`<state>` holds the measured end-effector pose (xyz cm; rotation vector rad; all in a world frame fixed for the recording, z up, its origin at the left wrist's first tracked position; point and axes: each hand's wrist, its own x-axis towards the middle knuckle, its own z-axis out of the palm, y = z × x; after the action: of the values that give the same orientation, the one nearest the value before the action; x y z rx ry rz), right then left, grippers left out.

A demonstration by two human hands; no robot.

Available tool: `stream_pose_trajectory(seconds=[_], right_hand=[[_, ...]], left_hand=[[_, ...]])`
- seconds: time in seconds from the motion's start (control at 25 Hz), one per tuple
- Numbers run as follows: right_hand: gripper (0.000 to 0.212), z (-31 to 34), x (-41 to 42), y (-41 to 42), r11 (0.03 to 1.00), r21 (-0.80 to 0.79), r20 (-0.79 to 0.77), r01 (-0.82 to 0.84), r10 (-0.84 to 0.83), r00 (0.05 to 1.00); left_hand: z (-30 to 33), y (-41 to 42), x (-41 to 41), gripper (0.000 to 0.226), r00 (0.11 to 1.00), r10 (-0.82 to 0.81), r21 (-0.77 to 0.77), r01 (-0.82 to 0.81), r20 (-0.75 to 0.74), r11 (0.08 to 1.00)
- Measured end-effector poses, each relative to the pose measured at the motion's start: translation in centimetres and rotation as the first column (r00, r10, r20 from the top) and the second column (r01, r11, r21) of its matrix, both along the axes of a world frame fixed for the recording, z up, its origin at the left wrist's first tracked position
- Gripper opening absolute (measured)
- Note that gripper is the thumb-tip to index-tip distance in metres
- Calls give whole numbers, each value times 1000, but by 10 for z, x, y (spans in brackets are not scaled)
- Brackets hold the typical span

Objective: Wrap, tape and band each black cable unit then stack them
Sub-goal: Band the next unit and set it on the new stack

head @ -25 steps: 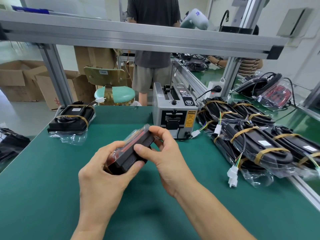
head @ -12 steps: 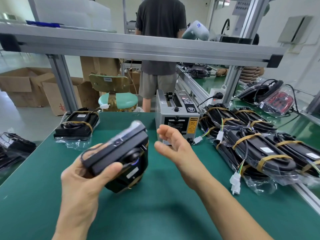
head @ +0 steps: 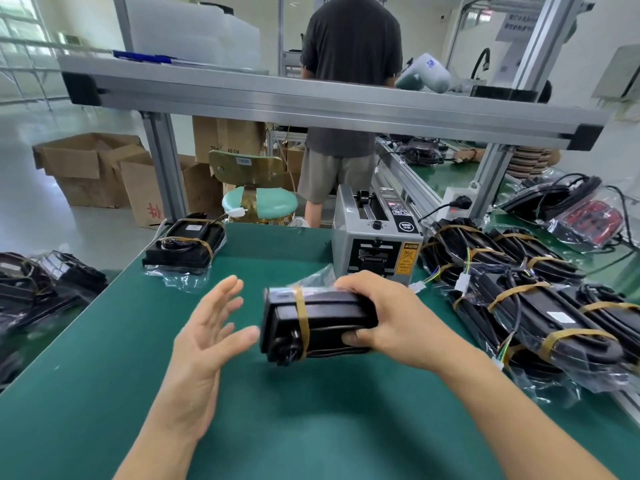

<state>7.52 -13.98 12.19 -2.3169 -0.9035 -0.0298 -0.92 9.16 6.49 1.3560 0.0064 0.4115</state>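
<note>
Gripped in the person's right hand, fingers curled over its top and thumb tucked underneath, a black cable unit hangs just above the green table, near the middle of the bench. One tan rubber band circles the unit near its left end, and clear wrap crinkles out behind it. Left hand is spread, palm turned toward the unit, fingers straight and a little blurred, holding nothing; its thumb tip sits just beside the unit's left end, and I cannot tell whether it touches.

From the head view, a grey tape dispenser stands at the back of the table, just beyond the held unit. To the right lies a pile of banded units in clear bags, their cords and white connectors spilling toward the table edge. At the far left corner sits a single banded unit on its bag, well apart from the hands. An aluminium rail crosses overhead. Behind it a person in a dark shirt stands with their back turned, near a green stool and cardboard boxes.
</note>
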Motion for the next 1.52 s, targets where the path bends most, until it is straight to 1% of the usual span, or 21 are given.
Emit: stream_pose_trajectory(seconds=[0.08,0.2,0.36,0.52,0.56,0.6,0.64,0.68,0.72,0.76,0.8,0.84,0.88,0.92,1.08,1.2,1.24,1.36,1.4,1.48,1.52], right_hand=[[54,-6,3,7,996,-78,-8,-41,40,999],[56,-14,5,16,991,-103,-71,-84,77,995],[57,-19,13,18,984,-159,-18,-82,80,997],[64,-20,17,15,966,-238,-60,-99,87,994],[68,-18,19,10,967,-227,-109,-120,98,989],[71,-16,23,5,981,-155,-174,-118,90,981],[69,-15,28,-1,998,-22,-235,-56,49,971],[60,-14,34,-6,984,154,-290,87,-40,956],[47,-15,42,-10,901,319,-353,295,-176,919],[33,-18,51,-12,762,406,-427,504,-330,842],[22,-22,61,-12,626,420,-494,657,-449,744],[15,-27,70,-11,535,407,-543,740,-511,667],[12,-31,80,-6,484,395,-575,781,-532,621],[12,-34,87,-1,448,389,-602,805,-538,590],[28,-39,110,15,324,383,-664,865,-555,501],[27,-38,120,21,249,356,-712,901,-553,434],[26,-38,121,20,234,345,-736,909,-534,417],[24,-37,123,19,262,341,-783,903,-452,427],[24,-35,123,20,246,338,-797,909,-439,415],[21,-27,117,26,165,320,-828,933,-429,360],[18,-21,110,29,144,320,-843,936,-408,351]], left_hand=[[2,-2,0,71,996,-86,117,81,36,990],[-3,-9,-1,65,981,-193,132,189,11,973],[-16,-6,-2,61,978,-208,70,209,-14,975],[-19,-10,0,61,985,-172,149,170,4,974],[-20,-12,0,62,989,-145,170,140,17,975],[-21,-14,0,65,993,-115,187,106,37,977],[-23,-18,0,65,995,-82,194,70,58,978],[-25,-22,0,62,996,-44,194,28,79,981],[-27,-26,0,59,995,-4,185,-14,97,983],[-30,-30,0,57,994,31,175,-50,110,983],[-32,-34,0,57,991,56,172,-76,120,982],[-34,-36,1,58,989,73,182,-96,130,979],[-36,-38,1,58,986,82,198,-109,142,974],[-37,-39,0,59,985,84,216,-116,152,970],[-43,-37,1,64,984,62,260,-104,166,960],[-43,-36,1,64,984,56,268,-101,170,958],[-43,-37,0,64,984,59,273,-103,167,956],[-41,-38,-2,64,985,71,287,-114,157,951],[-40,-38,-2,63,985,75,286,-118,156,951],[-37,-39,-4,60,985,82,282,-123,153,952],[-35,-40,-4,59,986,81,278,-120,148,953]])
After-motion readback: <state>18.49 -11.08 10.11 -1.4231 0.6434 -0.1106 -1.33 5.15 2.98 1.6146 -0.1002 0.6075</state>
